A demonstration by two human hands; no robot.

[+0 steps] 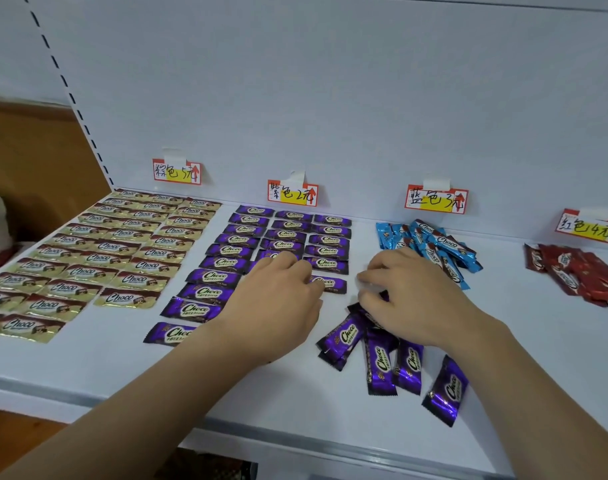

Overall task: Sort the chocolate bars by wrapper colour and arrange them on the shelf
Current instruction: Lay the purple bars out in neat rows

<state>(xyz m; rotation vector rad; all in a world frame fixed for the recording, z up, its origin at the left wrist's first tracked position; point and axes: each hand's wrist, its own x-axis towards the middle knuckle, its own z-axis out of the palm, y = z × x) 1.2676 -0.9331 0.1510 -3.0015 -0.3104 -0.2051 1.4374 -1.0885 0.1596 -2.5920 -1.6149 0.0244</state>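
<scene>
Left hand (278, 299) lying over the purple rows (247, 251), fingers curled, tips touching a purple bar (328, 284) just beyond them; right hand (410, 292) hovering with fingers bent, whether pinching anything impossible to tell; loose purple bars (382, 355) lying below the right fingers on the shelf (191, 382)

middle purple bars (276, 255): under left hand | red bars (579, 271): cropped right
</scene>
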